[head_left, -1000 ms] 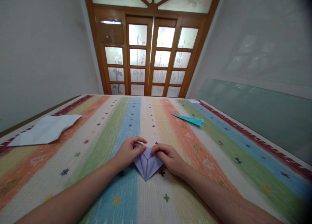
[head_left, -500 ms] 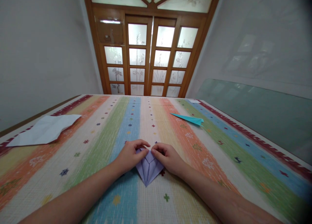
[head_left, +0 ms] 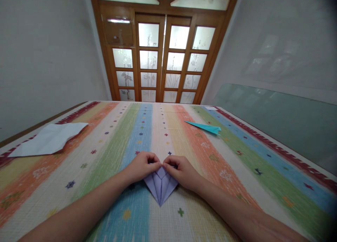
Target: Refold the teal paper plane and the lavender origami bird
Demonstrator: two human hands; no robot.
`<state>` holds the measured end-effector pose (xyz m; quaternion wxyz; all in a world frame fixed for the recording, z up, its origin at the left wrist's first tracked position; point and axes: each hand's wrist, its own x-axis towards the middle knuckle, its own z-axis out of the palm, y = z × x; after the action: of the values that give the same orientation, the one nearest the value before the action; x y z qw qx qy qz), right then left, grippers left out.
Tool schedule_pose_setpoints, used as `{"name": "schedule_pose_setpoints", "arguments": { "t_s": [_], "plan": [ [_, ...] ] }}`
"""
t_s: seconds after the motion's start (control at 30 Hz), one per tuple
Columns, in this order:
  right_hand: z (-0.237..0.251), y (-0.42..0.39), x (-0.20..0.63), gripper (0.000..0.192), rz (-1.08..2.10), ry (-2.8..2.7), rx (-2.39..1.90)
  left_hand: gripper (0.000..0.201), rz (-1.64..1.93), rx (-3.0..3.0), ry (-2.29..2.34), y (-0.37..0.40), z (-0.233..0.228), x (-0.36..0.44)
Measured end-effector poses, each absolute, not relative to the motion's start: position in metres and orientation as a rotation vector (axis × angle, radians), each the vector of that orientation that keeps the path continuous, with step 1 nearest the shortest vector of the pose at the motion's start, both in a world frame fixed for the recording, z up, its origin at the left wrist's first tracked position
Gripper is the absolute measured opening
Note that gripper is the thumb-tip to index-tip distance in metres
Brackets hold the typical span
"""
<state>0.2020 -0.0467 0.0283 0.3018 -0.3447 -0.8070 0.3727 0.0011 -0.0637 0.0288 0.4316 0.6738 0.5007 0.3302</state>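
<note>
Here the left hand [head_left: 140,167] and the right hand [head_left: 181,170] met fingertip to fingertip, both curled down and pressing the top edge of a folded lilac paper [head_left: 160,186] lying flat on the striped desk [head_left: 237,172]. Well apart lay a teal paper plane [head_left: 205,127] and a creased white sheet [head_left: 48,139].

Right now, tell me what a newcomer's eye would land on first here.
First, the two hands, left hand and right hand, pressing a folded lilac paper at the near middle of the striped mat. Next, a teal paper plane lies far right, and a creased white sheet far left.
</note>
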Motion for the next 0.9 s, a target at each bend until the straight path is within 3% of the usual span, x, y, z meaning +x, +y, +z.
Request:
{"name": "schedule_pose_setpoints", "arguments": {
  "t_s": [0.57, 0.77, 0.9],
  "plan": [
    [0.026, -0.035, 0.211, 0.027, 1.050, -1.952, -1.011, 0.034, 0.996, 1.472, 1.304, -0.051, 0.019, -0.013],
    [0.021, -0.033, 0.212, 0.029, 1.267, -1.832, -1.079, 0.031, 1.049, 1.468, 1.301, -0.049, 0.017, -0.014],
    [0.018, -0.031, 0.213, 0.029, 1.214, -1.817, -1.063, 0.029, 1.073, 1.489, 1.308, -0.048, 0.015, -0.015]
  ]
}}
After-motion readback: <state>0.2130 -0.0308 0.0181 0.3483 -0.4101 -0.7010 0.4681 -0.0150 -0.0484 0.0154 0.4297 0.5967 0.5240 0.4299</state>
